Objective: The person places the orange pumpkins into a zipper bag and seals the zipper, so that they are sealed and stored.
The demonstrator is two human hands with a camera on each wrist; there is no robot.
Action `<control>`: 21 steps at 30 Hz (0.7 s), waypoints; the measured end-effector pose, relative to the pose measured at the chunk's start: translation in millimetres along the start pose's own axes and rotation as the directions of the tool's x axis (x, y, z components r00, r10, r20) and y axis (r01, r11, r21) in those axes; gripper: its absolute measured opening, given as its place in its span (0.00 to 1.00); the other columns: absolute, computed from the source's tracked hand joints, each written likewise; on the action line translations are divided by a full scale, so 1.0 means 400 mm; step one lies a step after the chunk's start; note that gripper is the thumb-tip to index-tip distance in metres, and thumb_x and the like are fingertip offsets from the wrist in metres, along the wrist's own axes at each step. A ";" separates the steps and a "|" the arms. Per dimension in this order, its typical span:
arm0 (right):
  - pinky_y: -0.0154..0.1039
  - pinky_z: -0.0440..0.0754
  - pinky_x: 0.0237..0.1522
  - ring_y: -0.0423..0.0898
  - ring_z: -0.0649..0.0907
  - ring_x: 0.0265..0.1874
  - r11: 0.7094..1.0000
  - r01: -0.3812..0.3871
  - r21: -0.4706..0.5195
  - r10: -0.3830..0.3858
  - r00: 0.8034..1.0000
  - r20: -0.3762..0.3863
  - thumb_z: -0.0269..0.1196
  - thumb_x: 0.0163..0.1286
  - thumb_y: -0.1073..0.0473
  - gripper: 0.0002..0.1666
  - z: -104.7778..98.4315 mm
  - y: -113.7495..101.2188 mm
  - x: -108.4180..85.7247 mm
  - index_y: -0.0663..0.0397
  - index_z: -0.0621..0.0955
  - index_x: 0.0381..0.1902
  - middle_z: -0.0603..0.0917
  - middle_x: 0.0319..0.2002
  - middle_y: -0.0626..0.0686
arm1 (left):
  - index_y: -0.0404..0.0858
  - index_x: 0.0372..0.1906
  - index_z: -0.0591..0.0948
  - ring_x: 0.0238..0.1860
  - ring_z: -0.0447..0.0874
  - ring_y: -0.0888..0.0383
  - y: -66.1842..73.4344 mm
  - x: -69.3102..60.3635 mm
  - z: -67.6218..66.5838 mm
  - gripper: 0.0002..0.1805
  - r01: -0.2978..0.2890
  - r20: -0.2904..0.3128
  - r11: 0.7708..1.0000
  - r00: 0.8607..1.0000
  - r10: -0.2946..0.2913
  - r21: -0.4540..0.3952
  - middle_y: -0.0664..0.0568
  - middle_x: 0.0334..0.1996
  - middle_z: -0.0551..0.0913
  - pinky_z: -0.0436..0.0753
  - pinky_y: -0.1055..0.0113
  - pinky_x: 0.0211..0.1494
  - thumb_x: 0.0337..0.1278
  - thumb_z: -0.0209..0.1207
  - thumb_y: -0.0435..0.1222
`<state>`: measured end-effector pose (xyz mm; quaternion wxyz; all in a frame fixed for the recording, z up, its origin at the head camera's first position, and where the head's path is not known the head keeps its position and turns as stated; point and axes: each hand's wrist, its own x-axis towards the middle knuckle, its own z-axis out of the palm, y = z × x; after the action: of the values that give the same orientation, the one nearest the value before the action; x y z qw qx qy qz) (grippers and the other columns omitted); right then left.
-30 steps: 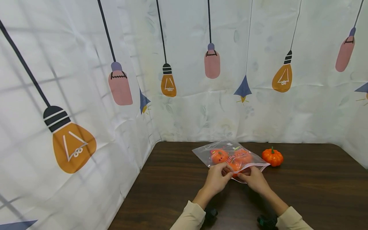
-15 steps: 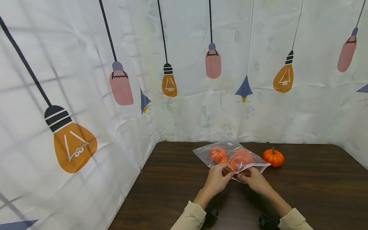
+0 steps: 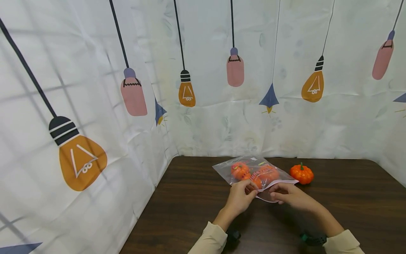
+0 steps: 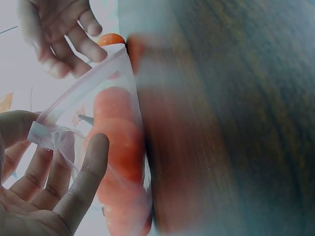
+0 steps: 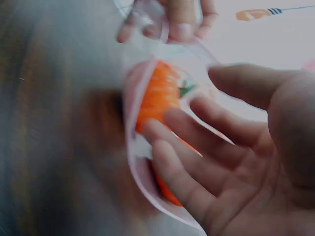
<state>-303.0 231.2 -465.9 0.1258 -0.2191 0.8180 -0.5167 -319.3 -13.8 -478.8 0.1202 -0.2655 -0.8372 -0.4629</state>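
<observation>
A clear zip bag (image 3: 227,170) with pink edging lies on the table, holding several orange pumpkins (image 3: 269,173). My left hand (image 3: 239,197) pinches the bag's rim at its left corner; the left wrist view shows thumb and fingers around the slider end (image 4: 42,135). At the mouth, my right hand (image 3: 293,197) has relaxed, spread fingers and holds nothing. In the right wrist view its fingers (image 5: 197,128) lie over the open mouth, with a green-stemmed pumpkin (image 5: 160,93) visible inside. Whether they touch the bag's edge, I cannot tell.
One orange pumpkin (image 3: 301,174) sits outside the bag, to its right on the dark wooden table (image 3: 177,197). White curtains (image 3: 206,130) printed with lamps stand behind and to the left. Dark devices are at both wrists.
My right hand has come out of the bag's mouth and moved a little right, its fingers loosening. Inside, the pumpkins shifted slightly left and back. The left hand has kept its grip.
</observation>
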 end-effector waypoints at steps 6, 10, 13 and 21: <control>0.38 0.84 0.46 0.50 0.84 0.45 0.995 0.089 0.054 -0.096 0.984 0.152 0.52 0.81 0.59 0.18 -0.049 -0.024 -0.019 0.73 0.75 0.54 0.83 0.47 0.62 | 0.42 0.35 0.87 0.26 0.75 0.77 -0.002 0.002 -0.002 0.02 -0.004 0.000 1.000 1.000 0.004 0.011 0.56 0.28 0.88 0.76 0.81 0.33 0.58 0.69 0.33; 0.38 0.85 0.48 0.48 0.85 0.46 0.990 0.119 0.079 -0.130 0.981 0.145 0.50 0.82 0.62 0.19 -0.073 -0.037 -0.021 0.78 0.73 0.55 0.84 0.47 0.60 | 0.42 0.35 0.87 0.26 0.74 0.77 -0.002 0.002 -0.002 0.02 -0.003 0.007 1.000 1.000 0.003 0.010 0.56 0.28 0.87 0.76 0.81 0.33 0.57 0.69 0.33; 0.38 0.85 0.49 0.47 0.86 0.46 0.989 0.129 0.066 -0.134 0.987 0.083 0.50 0.82 0.61 0.19 -0.087 -0.046 -0.020 0.77 0.73 0.55 0.86 0.46 0.54 | 0.42 0.35 0.87 0.26 0.74 0.77 -0.004 0.003 0.000 0.02 -0.001 0.009 1.000 1.000 0.001 0.010 0.56 0.28 0.87 0.76 0.81 0.33 0.57 0.69 0.33; 0.36 0.87 0.46 0.41 0.88 0.42 0.987 0.144 0.073 -0.118 0.950 -0.289 0.55 0.81 0.58 0.15 -0.112 -0.045 -0.008 0.61 0.78 0.56 0.87 0.43 0.45 | 0.42 0.35 0.87 0.26 0.74 0.76 -0.004 0.000 0.000 0.02 0.010 0.020 1.000 1.000 -0.010 0.010 0.55 0.29 0.87 0.76 0.80 0.34 0.58 0.69 0.34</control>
<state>-315.3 261.6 -430.1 -0.0173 -0.1904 0.7861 -0.5877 -320.2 -14.5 -479.9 0.1109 -0.2650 -0.8420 -0.4566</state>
